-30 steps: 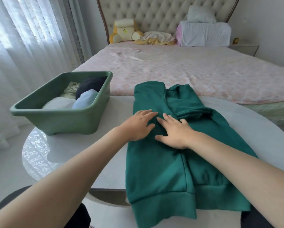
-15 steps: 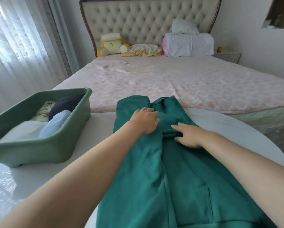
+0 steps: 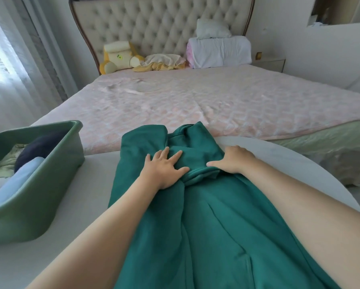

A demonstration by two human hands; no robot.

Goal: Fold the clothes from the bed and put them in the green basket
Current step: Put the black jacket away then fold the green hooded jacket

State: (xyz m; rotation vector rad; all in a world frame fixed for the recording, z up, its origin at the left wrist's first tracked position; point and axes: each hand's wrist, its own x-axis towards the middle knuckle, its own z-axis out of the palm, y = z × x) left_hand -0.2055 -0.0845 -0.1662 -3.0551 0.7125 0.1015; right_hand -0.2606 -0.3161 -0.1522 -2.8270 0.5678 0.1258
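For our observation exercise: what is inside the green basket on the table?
Inside the green basket lie a dark navy garment, a light blue folded piece and a pale patterned cloth. Its near wall and these pieces hide whatever lies beneath them.

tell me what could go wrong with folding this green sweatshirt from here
1. Part of the fabric is bunched in a thick roll between the left hand and the right hand. Folding the green sweatshirt over it would likely leave a lump.
2. The green basket already holds several garments, so this bulky piece may sit above the rim or slide off.
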